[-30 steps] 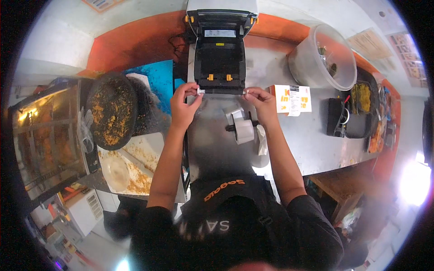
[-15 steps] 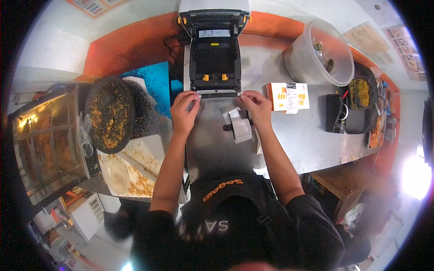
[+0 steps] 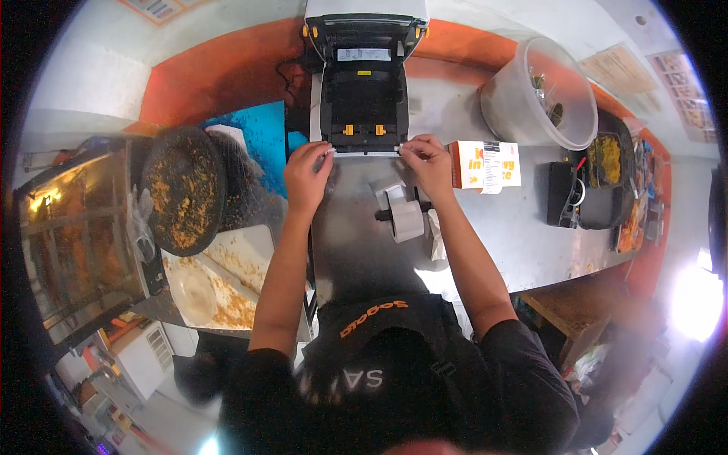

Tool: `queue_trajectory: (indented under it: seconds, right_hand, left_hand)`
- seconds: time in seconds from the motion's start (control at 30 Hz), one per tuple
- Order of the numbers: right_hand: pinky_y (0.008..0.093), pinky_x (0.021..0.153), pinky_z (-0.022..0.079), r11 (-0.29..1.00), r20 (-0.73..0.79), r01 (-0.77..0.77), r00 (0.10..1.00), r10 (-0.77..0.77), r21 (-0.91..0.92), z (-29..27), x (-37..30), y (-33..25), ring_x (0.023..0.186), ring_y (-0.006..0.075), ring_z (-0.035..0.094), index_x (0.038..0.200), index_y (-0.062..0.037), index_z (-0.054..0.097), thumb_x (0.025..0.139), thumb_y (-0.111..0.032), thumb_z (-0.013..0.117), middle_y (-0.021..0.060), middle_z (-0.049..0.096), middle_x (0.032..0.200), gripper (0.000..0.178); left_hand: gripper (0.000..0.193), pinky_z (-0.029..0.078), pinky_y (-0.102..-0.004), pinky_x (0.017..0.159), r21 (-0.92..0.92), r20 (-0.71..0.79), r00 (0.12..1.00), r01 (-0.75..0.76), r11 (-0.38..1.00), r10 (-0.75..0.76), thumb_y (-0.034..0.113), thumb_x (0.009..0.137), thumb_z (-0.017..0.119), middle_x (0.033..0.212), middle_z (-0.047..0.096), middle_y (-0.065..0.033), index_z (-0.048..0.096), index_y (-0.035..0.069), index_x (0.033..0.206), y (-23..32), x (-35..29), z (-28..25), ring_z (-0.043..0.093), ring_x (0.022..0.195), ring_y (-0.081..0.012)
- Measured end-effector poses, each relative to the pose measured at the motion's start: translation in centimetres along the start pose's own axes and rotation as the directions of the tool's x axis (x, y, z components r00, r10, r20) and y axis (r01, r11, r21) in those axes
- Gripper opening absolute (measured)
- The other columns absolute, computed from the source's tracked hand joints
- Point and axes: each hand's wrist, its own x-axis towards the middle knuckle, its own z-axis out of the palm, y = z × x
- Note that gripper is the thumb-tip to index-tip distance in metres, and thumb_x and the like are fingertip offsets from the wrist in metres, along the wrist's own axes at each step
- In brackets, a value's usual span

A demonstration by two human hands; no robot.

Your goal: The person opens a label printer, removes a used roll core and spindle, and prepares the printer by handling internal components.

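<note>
A label printer (image 3: pixel 364 98) stands on the metal table with its lid raised and its dark inside showing. At its front edge, a thin dark roller (image 3: pixel 366 150) with pale ends lies crosswise between my hands. My left hand (image 3: pixel 308 176) pinches the left end of it, and my right hand (image 3: pixel 429 168) pinches the right end. Whether the roller touches the printer's edge is hard to make out. Below my right hand lies a white label roll (image 3: pixel 407 220) on a black spindle, its loose strip curling upward. Beside it is a crumpled white paper piece (image 3: pixel 437 235).
Right of my right hand sits a white and orange box (image 3: pixel 500 163). Behind it stands a translucent bucket (image 3: pixel 523 95); further right are a black holder (image 3: pixel 561 193) and a dark tray (image 3: pixel 599 205). At left are a crumb-covered black pan (image 3: pixel 183 189) and a glass-fronted cabinet (image 3: pixel 83 235).
Both hands have moved slightly away from me with the roller, bringing it closer to the printer's front edge. The view has shifted a little.
</note>
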Motion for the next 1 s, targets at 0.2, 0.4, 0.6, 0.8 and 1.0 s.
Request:
queue_trajectory:
  seconds: [0.2, 0.4, 0.6, 0.8, 1.0]
  right_hand:
    - [0.0272, 0.076, 0.051, 0.998, 0.027, -0.013, 1.0, 0.012, 0.058, -0.1, 0.3, 0.1, 0.085, 0.0145, 0.063, 0.095, 0.0007, 0.076, 0.084, -0.01, 0.078, 0.0054, 0.063, 0.1, 0.015]
    - [0.0279, 0.076, 0.051, 1.0, 0.032, -0.021, 0.999, 0.021, -0.012, 0.0, 0.6, 0.3, 0.085, 0.0158, 0.065, 0.094, 0.0004, 0.076, 0.083, -0.01, 0.079, 0.0069, 0.064, 0.097, 0.016]
    - [0.0294, 0.076, 0.052, 0.999, 0.04, -0.017, 0.999, 0.018, -0.038, -0.1, 0.7, -0.3, 0.084, 0.0178, 0.065, 0.094, 0.0008, 0.076, 0.082, -0.012, 0.079, 0.0077, 0.064, 0.097, 0.018]
    - [0.0288, 0.077, 0.051, 1.0, 0.056, 0.0, 0.998, 0.001, -0.026, -0.3, 0.8, -0.5, 0.083, 0.0166, 0.063, 0.093, 0.0012, 0.075, 0.083, -0.009, 0.078, 0.0072, 0.063, 0.098, 0.015]
    - [0.0279, 0.075, 0.051, 1.0, 0.057, -0.018, 0.998, 0.019, -0.019, -0.3, 0.9, -0.4, 0.083, 0.0152, 0.063, 0.093, 0.0016, 0.075, 0.083, -0.009, 0.078, 0.0067, 0.063, 0.097, 0.015]
  left_hand:
    - [0.02, 0.056, -0.0338, 0.079, -0.033, 0.032, 0.999, 0.001, 0.999, 0.0, 0.002, 0.081, 0.077, 0.102, 0.073, -0.0125, 0.074, 0.002, 0.1, -0.2, 0.3, -0.3, 0.071, 0.088, -0.0261]
    - [0.019, 0.055, -0.0324, 0.077, -0.089, 0.051, 0.994, 0.096, 0.991, -0.092, 0.002, 0.082, 0.076, 0.099, 0.073, -0.0118, 0.074, 0.001, 0.1, 0.1, 0.4, -0.5, 0.07, 0.083, -0.0235]
    - [0.018, 0.054, -0.0322, 0.073, -0.103, 0.08, 0.996, 0.047, 0.994, -0.039, 0.002, 0.083, 0.075, 0.095, 0.07, -0.0106, 0.073, 0.001, 0.1, 0.5, 1.1, -0.9, 0.068, 0.079, -0.0231]
    - [0.014, 0.053, -0.0327, 0.072, -0.123, 0.155, 0.986, 0.084, 0.989, -0.065, 0.003, 0.085, 0.073, 0.094, 0.069, -0.011, 0.075, 0.001, 0.099, -0.5, 1.8, -1.3, 0.068, 0.079, -0.0247]
    - [0.014, 0.053, -0.033, 0.076, -0.073, 0.272, 0.96, 0.08, 0.994, -0.057, 0.005, 0.09, 0.069, 0.095, 0.069, -0.0116, 0.076, 0.003, 0.102, -1.0, 2.6, -2.2, 0.069, 0.085, -0.0258]
